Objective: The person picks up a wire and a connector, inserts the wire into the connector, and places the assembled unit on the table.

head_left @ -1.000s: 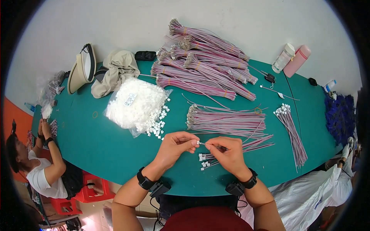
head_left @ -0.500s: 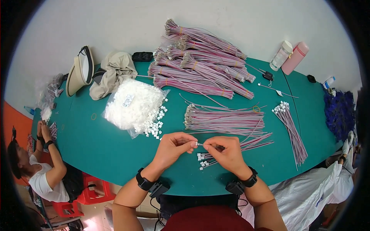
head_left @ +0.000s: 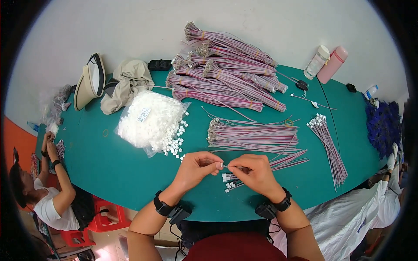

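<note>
My left hand [head_left: 201,168] pinches a small white connector housing [head_left: 221,165] between thumb and fingertips. Right against it, my right hand [head_left: 252,171] has thumb and forefinger closed on the end of a thin wire [head_left: 226,166]; how far the wire sits in the housing is too small to tell. Under and beside my right hand lie several wires with white connectors [head_left: 229,185] on their ends. Just beyond both hands is a loose bundle of grey and pink wires [head_left: 254,134]. Loose white housings [head_left: 175,145] spill from a clear plastic bag [head_left: 150,119] to the left.
Tied wire bundles [head_left: 226,74] are heaped at the back. Connector-ended wires [head_left: 327,150] lie to the right. A clear bottle [head_left: 317,62], a pink flask [head_left: 332,65], a sun visor [head_left: 90,81] and blue bundles [head_left: 383,130] stand around the green table [head_left: 104,161]. A co-worker [head_left: 50,191] sits at left.
My right hand has shifted slightly left, bringing the wire's end closer to the connector housing. My left hand keeps its pinch almost in place.
</note>
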{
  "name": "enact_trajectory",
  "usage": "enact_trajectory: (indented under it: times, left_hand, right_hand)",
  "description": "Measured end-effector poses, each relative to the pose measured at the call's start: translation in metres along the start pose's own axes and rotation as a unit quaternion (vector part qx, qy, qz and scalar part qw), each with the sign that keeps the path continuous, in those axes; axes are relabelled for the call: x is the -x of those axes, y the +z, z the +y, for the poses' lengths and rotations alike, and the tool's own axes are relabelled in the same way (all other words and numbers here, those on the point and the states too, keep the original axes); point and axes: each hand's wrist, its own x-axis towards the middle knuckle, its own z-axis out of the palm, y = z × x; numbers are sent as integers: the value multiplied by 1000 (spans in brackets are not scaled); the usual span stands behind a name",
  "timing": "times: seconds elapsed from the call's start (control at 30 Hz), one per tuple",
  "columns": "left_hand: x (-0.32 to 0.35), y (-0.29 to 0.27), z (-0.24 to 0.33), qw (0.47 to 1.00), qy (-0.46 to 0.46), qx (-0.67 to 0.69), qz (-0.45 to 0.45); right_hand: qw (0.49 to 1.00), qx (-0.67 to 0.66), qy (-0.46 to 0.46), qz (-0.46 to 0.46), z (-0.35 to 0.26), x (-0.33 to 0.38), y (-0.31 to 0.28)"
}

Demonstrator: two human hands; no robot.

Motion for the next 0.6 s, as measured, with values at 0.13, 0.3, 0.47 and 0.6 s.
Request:
enact_trajectory:
  times: [0.13,0.3,0.47,0.6]
  left_hand:
    - [0,1,1,1000,-3,10,0]
    - [0,1,1,1000,3,22,-5]
    - [1,2,1,1000,11,6,5]
    - [2,3,3,1000,19,-8,12]
  right_hand:
    - [1000,4,5,3,3,1,2]
    - [1000,-1,29,5,2,1,2]
    - [999,-18,34,-10,-1,1,2]
    - [998,-39,40,10,1,1,5]
